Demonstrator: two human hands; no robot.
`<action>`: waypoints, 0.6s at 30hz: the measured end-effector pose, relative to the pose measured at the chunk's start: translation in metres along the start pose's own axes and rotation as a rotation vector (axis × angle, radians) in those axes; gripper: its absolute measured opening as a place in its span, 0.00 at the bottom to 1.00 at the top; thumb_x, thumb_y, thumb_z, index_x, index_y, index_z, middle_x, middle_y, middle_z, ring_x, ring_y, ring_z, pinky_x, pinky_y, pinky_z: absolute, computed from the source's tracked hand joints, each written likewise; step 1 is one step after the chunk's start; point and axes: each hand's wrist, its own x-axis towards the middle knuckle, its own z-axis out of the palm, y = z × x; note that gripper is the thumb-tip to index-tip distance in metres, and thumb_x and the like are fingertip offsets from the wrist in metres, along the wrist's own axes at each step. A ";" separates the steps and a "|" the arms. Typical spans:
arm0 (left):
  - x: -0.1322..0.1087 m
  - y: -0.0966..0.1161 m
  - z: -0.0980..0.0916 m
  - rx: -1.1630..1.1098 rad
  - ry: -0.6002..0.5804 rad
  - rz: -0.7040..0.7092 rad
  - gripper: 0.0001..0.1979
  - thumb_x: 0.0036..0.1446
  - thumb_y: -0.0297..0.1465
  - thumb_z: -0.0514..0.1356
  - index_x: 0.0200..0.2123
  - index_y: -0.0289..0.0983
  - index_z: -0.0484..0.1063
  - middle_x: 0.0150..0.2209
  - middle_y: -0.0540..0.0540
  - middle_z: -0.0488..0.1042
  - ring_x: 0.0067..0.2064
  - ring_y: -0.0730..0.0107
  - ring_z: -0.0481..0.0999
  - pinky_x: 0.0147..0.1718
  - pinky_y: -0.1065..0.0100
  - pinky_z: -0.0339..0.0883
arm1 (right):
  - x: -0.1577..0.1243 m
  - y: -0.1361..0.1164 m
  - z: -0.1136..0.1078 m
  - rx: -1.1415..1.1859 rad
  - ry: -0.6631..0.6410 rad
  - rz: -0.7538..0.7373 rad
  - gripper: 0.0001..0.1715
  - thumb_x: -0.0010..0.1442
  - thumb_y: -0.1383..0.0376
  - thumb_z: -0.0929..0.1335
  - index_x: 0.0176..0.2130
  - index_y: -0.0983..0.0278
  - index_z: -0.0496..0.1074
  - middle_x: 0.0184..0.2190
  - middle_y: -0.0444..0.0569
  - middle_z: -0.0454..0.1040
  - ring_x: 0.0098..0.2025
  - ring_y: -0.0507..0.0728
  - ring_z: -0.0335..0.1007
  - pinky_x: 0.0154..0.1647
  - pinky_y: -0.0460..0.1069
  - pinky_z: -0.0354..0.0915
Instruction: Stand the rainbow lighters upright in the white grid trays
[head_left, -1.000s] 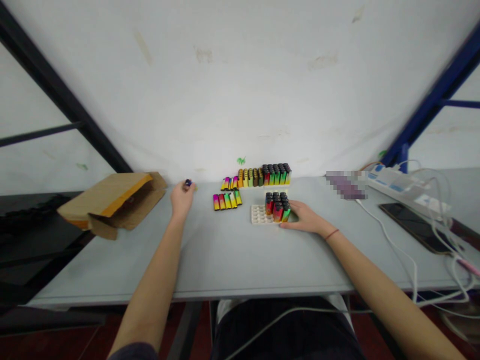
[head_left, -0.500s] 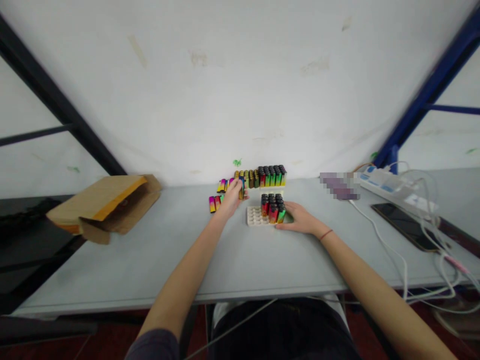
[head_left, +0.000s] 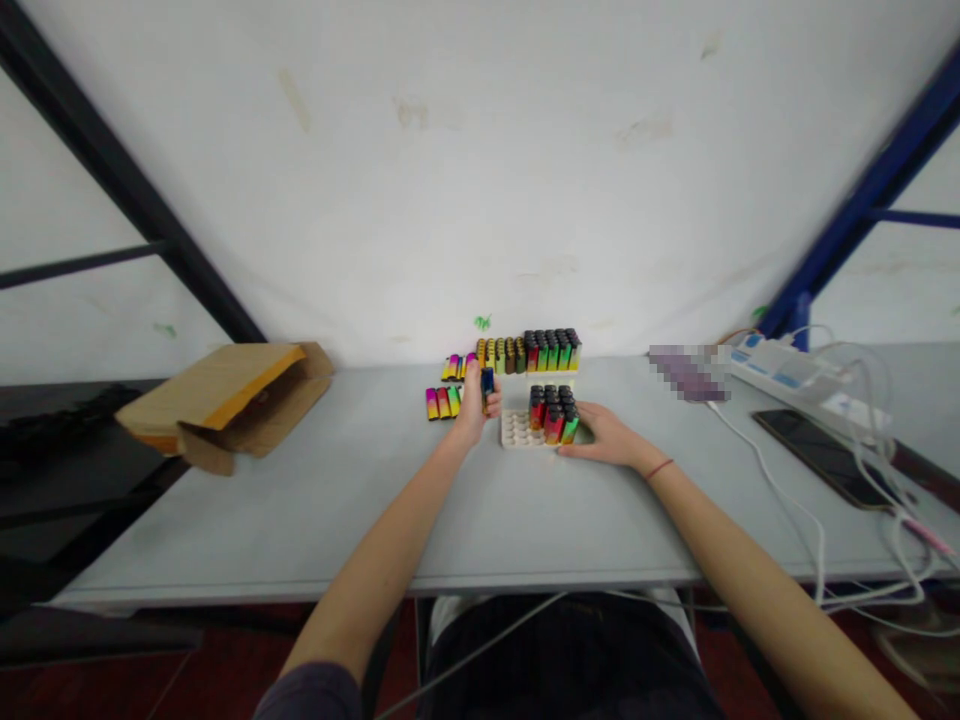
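Observation:
A dark blue lighter-shaped piece (head_left: 487, 382) is upright in my left hand (head_left: 472, 405), whose fingers are closed round it. To its right lies a white tray (head_left: 515, 430) with rows of round holes. Several red and green lighters with black tops (head_left: 553, 425) stand in the tray's right part; holes on the left side show bare. My right hand (head_left: 609, 438) curves around the tray's right end, thumb in front and fingers behind. Left of my left hand, several multicoloured lighters (head_left: 442, 403) lie flat on the table, partly hidden by that hand.
Against the wall stand a full block of black-topped lighters (head_left: 553, 350) and a yellow-topped group (head_left: 501, 355). An open cardboard box (head_left: 225, 400) lies at the left. At the right are a phone (head_left: 821, 455), a power strip (head_left: 810, 385) and tangled white cables (head_left: 772, 475).
My left hand has come nearer, away from the lighters at the back, bringing the blue piece towards the tray's left side. My right hand stays at the tray. The view has shifted slightly.

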 end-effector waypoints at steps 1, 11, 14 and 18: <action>0.000 0.000 0.000 -0.004 0.017 -0.004 0.32 0.60 0.62 0.54 0.22 0.40 0.59 0.14 0.59 0.51 0.14 0.81 0.48 0.14 0.76 0.43 | 0.000 0.000 0.000 -0.001 -0.001 0.001 0.40 0.59 0.42 0.74 0.60 0.63 0.73 0.58 0.62 0.78 0.57 0.73 0.76 0.61 0.67 0.69; 0.000 -0.004 0.000 -0.081 0.107 0.056 0.31 0.67 0.55 0.46 0.18 0.42 0.49 0.12 0.59 0.42 0.12 0.80 0.41 0.13 0.75 0.36 | 0.000 0.000 0.000 -0.005 -0.010 -0.001 0.40 0.59 0.41 0.74 0.60 0.62 0.74 0.57 0.61 0.79 0.57 0.73 0.76 0.61 0.67 0.69; 0.002 -0.005 -0.001 -0.089 0.133 0.086 0.31 0.67 0.55 0.46 0.18 0.42 0.49 0.12 0.59 0.42 0.12 0.80 0.41 0.13 0.75 0.37 | 0.000 0.001 0.000 -0.006 -0.009 -0.001 0.40 0.59 0.41 0.74 0.60 0.62 0.73 0.57 0.61 0.79 0.57 0.73 0.76 0.61 0.68 0.69; 0.000 -0.006 -0.002 -0.117 0.144 0.118 0.31 0.66 0.56 0.47 0.18 0.42 0.50 0.12 0.59 0.43 0.12 0.80 0.42 0.13 0.76 0.38 | 0.000 0.002 0.001 -0.015 -0.001 0.001 0.41 0.59 0.41 0.74 0.60 0.62 0.73 0.58 0.61 0.78 0.59 0.74 0.75 0.62 0.68 0.69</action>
